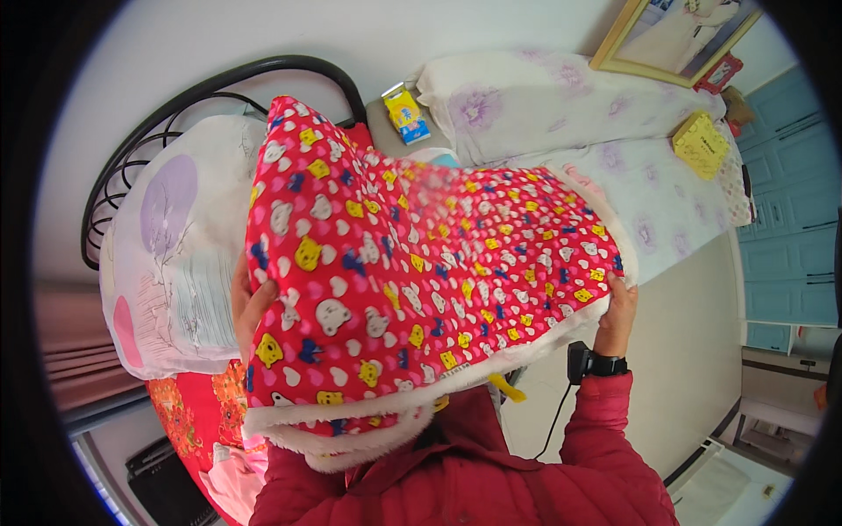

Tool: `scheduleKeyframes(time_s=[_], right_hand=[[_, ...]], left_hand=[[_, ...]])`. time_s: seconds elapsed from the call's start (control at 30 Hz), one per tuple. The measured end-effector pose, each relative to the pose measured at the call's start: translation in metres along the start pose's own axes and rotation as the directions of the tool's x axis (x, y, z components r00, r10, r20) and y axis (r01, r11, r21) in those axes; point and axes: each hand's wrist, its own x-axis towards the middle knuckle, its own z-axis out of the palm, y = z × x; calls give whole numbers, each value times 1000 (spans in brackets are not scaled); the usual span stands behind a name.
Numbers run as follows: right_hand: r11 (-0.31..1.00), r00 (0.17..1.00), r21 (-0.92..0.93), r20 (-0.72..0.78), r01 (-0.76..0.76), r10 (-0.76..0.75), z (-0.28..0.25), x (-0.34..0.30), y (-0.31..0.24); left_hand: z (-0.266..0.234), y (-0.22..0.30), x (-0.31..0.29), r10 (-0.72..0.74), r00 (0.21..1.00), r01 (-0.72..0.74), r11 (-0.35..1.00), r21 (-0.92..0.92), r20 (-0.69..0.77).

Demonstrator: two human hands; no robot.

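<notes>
A red cloth (pixel 438 272) printed with bears and hearts, edged in white fleece, hangs spread between my two hands. My left hand (pixel 252 302) grips its left side, the fingers partly hidden behind the fabric. At the right edge, my right hand (pixel 619 305) closes on the cloth by its fleece border. The near fleece edge (pixel 351 430) droops in folds against my body. A yellow tie or tassel (pixel 506 388) dangles below the cloth. On my right wrist is a black band (pixel 605 365) with a cable running down from it.
Left stands a bed with a black metal headboard (pixel 303 63), a white pillow (pixel 197 289) and a red floral cover (pixel 202 412). Behind the cloth is a flower-patterned covered sofa (pixel 544 105). A yellow-blue packet (pixel 406 114), yellow box (pixel 699 145) and blue cabinets (pixel 785 219) also show.
</notes>
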Motion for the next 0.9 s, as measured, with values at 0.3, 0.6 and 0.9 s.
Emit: scheduleKeyframes(time_s=[0.3, 0.6, 0.9], right_hand=[[940, 881, -85, 330, -330, 339, 15, -69, 45], [644, 558, -126, 394, -755, 731, -3, -132, 186], [791, 769, -383, 252, -478, 587, -10, -68, 196]], left_hand=[[-14, 19, 12, 9, 970, -66, 972, 228, 244], [67, -154, 0, -279, 618, -622, 398, 674, 735], [-35, -200, 6, 318, 823, -554, 261, 791, 471]])
